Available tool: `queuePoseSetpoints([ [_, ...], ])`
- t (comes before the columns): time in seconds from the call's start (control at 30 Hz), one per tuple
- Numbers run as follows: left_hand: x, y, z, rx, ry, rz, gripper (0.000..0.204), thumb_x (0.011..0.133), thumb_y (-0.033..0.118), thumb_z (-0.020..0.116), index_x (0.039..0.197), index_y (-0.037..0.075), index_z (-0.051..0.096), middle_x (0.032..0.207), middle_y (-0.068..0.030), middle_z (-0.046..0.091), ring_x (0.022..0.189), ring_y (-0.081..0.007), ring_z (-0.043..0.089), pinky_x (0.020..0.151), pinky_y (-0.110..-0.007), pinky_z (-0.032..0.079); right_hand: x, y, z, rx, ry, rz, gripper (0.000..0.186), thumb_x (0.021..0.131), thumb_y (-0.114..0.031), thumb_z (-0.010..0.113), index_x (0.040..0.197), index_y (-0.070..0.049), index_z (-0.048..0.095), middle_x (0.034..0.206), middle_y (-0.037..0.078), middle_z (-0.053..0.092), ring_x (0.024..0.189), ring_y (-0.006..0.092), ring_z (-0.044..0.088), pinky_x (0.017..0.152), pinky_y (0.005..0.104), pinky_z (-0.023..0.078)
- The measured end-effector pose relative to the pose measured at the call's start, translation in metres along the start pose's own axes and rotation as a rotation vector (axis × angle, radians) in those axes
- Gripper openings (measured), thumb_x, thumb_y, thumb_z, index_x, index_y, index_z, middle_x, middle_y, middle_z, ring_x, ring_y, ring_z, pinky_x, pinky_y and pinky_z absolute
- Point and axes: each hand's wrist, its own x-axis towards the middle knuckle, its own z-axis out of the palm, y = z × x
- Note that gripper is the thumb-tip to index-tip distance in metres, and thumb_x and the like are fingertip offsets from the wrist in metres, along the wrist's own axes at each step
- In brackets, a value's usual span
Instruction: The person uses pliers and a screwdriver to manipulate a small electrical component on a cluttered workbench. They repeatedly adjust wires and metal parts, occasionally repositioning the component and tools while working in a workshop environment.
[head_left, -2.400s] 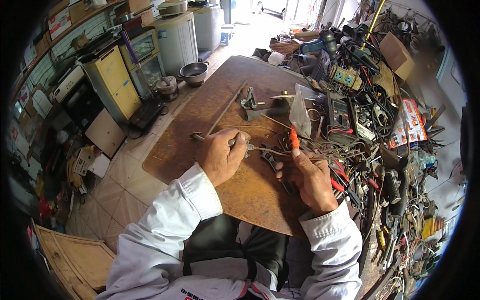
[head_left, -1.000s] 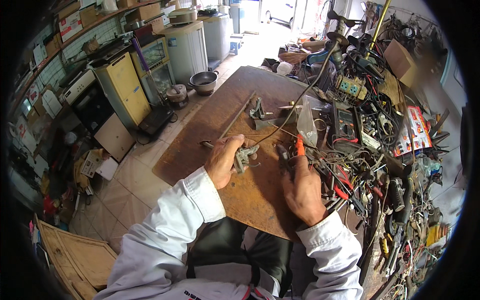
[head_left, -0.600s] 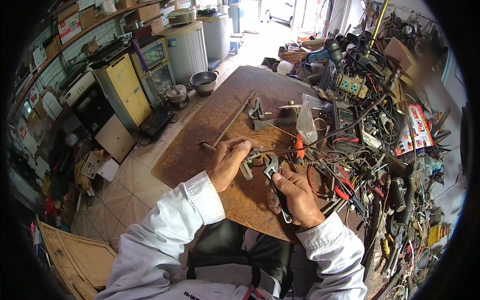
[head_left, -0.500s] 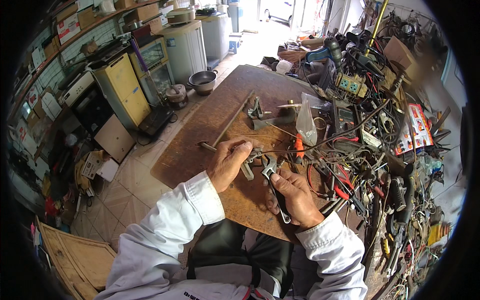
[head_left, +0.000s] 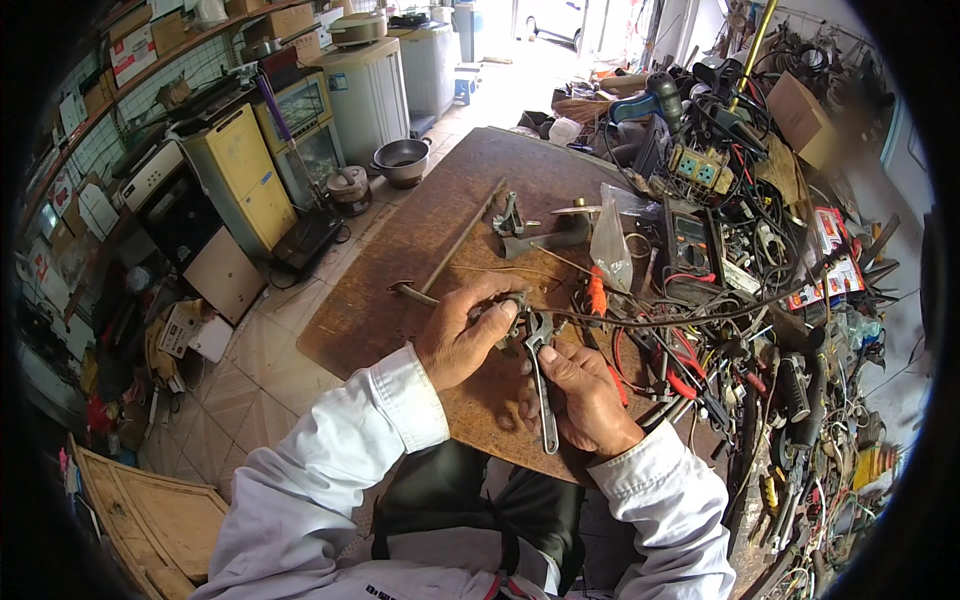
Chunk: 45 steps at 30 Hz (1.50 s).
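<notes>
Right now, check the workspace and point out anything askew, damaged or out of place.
Two things: the heap of cables and tools on the right looks disorderly, with pieces tangled across one another; and the brown tabletop looks worn, with dark blotches. No spill is evident.

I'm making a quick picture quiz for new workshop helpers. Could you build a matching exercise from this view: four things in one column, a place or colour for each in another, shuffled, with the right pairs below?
Things
1. Adjustable wrench
2. Deep pan
3. Socket block
4. Slim metal rod

Places and colours
A. Lying on the table, beyond the left hand
B. Pale body, blue-green outlets
C. In the right hand
D. On the tiled floor, left of the table

Pairs
1-C, 2-D, 3-B, 4-A
</notes>
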Motion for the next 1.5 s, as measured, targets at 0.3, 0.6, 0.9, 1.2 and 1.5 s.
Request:
queuePoseSetpoints([
  [0.3, 0.001, 0.002, -0.002, -0.020, -0.075, 0.034, 0.042, 0.105, 0.036, 0.056, 0.132, 0.004, 0.060, 0.105, -0.0023, 0.063, 0.095, -0.0089, 0.057, 0.086, -0.027, 0.048, 0.002, 0.000, -0.003, -0.010, -0.022, 0.009, 0.029, 0.105, -0.028, 0.057, 0.105, 0.001, 0.058, 0.075, 0.012, 0.064, 0.059, 0.0234, 0.065, 0.053, 0.0366, 0.057],
  [0.6, 0.000, -0.001, 0.000, -0.086, -0.090, 0.024, 0.034, 0.105, 0.023, 0.055, 0.131, 0.002, 0.059, 0.096, 0.0014, 0.060, 0.085, -0.0058, 0.052, 0.078, -0.026, 0.048, 0.000, -0.003, -0.005, -0.024, -0.040, -0.002, 0.028, 0.106, -0.029, 0.056, 0.104, -0.001, 0.057, 0.066, 0.010, 0.058, 0.047, 0.0167, 0.047, 0.046, 0.0306, 0.039],
  [0.9, -0.002, 0.000, -0.001, -0.066, -0.114, 0.035, 0.033, 0.106, 0.021, 0.054, 0.131, 0.002, 0.059, 0.096, 0.0009, 0.061, 0.084, -0.0057, 0.053, 0.077, -0.026, 0.048, -0.003, -0.007, 0.000, -0.003, -0.067, 0.013, 0.029, 0.106, -0.030, 0.057, 0.104, -0.001, 0.057, 0.066, 0.008, 0.057, 0.047, 0.0144, 0.048, 0.045, 0.0281, 0.038],
  [1.2, -0.002, 0.002, -0.003, -0.080, -0.136, -0.005, 0.031, 0.104, 0.017, 0.051, 0.128, 0.000, 0.062, 0.105, -0.0041, 0.067, 0.093, -0.0099, 0.060, 0.086, -0.030, 0.051, 0.000, -0.005, -0.008, -0.114, -0.095, -0.004, 0.031, 0.106, -0.032, 0.058, 0.103, -0.001, 0.059, 0.068, 0.009, 0.059, 0.049, 0.0151, 0.050, 0.047, 0.0286, 0.041],
  [1.5, 0.005, 0.007, -0.010, -0.213, -0.294, -0.258, 0.042, 0.103, 0.026, 0.046, 0.115, -0.006, 0.070, 0.101, -0.0093, 0.073, 0.093, -0.0135, 0.067, 0.086, -0.029, 0.052, -0.002, -0.040, -0.025, -0.585, -0.139, 0.096, 0.034, 0.107, -0.032, 0.058, 0.116, 0.000, 0.066, 0.068, 0.000, 0.057, 0.051, 0.0060, 0.045, 0.047, 0.0228, 0.035],
])
